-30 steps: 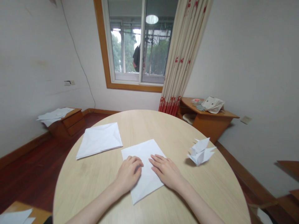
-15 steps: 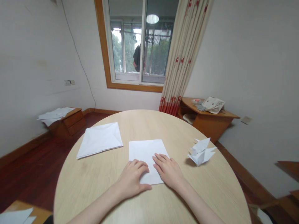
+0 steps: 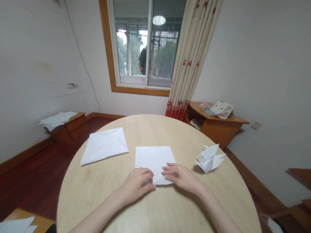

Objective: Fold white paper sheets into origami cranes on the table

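A sheet of white paper (image 3: 153, 157) lies on the round table in front of me. My left hand (image 3: 141, 179) is at its near left corner, fingers curled over the paper and thumb at the near edge, closed on that corner. On the right side of the sheet rests my right hand (image 3: 181, 176), its fingers stretched out over the paper and slightly apart. The palm hides the sheet's near right corner. To the right stands a folded white paper figure (image 3: 209, 158) with several pointed tips.
A stack of white paper (image 3: 104, 145) lies on the left of the round wooden table (image 3: 155, 210). Beyond the table are a low drawer cabinet (image 3: 77, 124) with papers, a window, a curtain (image 3: 187, 64) and a corner desk (image 3: 218, 124) holding a cloth bag (image 3: 222, 109).
The sheet's near edge now sits farther from me. My left thumb has drawn closer to its fingers. The right hand has shifted slightly toward me and turned, its fingers pointing more to the left.
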The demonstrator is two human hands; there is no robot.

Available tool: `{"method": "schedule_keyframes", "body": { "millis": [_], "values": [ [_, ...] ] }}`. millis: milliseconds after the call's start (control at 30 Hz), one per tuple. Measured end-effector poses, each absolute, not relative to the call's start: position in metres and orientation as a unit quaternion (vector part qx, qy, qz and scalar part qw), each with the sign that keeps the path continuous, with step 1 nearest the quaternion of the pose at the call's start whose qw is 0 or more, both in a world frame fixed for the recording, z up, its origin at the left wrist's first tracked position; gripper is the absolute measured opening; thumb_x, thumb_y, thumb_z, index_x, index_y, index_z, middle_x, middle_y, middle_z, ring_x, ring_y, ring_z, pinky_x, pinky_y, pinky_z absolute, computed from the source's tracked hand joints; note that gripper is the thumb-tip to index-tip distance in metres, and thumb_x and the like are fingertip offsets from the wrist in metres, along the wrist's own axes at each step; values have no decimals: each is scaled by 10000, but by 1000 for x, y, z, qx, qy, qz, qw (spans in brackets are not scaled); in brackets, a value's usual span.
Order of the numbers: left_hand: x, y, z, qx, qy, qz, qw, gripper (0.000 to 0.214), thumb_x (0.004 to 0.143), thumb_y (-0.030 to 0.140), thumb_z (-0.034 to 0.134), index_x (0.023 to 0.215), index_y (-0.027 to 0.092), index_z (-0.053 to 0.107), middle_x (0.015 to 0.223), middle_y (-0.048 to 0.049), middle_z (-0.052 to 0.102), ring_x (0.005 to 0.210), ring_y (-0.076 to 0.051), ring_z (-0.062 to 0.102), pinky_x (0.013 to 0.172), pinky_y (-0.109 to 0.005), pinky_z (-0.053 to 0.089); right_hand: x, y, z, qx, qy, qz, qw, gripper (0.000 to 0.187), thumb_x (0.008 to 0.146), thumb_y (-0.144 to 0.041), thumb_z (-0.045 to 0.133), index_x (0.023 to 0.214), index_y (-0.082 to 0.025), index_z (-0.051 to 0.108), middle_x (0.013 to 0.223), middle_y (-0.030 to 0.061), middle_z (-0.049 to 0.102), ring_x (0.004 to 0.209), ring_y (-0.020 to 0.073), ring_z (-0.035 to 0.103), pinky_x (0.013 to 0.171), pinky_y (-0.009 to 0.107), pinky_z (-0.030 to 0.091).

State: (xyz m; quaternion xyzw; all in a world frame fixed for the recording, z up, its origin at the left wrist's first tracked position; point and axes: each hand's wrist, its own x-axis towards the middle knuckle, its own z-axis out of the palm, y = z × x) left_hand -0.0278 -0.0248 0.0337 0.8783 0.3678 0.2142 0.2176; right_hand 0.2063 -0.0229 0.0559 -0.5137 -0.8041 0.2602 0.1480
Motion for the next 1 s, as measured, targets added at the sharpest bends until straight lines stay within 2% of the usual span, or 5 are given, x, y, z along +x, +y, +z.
{"method": "schedule_keyframes", "body": {
  "millis": [233,400,667,767,1000],
  "values": [
    [-31,-24,39,889,357,202,203,103,917,210,540,862,197,626,1047,-22,649,961,-187,595,857,-305,434,213,-22,61,-504,-774,346,168,349,777,-436,647,1024,-202,725,1203,104,650,1270,280,458,1009,397,368],
    [-30,-22,34,886,369,206,191,124,928,200,506,863,186,611,1051,-36,648,969,-196,588,852,-312,450,213,-20,56,-524,-775,290,200,212,715,-267,690,909,-188,720,955,62,715,914,230,630,796,308,437],
    [-31,-19,27,889,380,195,162,155,935,176,465,877,178,609,1068,-44,654,979,-203,594,854,-339,458,211,-17,55,-569,-758,230,219,114,691,-269,684,719,-187,610,631,-23,605,584,137,519,540,230,329],
    [-31,-17,26,891,384,191,150,179,939,185,448,882,175,617,1082,-55,649,990,-203,592,858,-338,464,210,-17,57,-584,-753,200,228,180,701,-315,683,821,-204,607,675,-26,618,613,150,540,575,241,354],
    [-32,-17,24,892,384,204,125,172,940,204,457,875,175,614,1092,-59,635,1021,-205,577,898,-360,450,200,-18,47,-576,-749,141,295,483,754,-294,630,1216,-220,513,1068,73,655,990,251,592,866,383,430]
  ]
}}
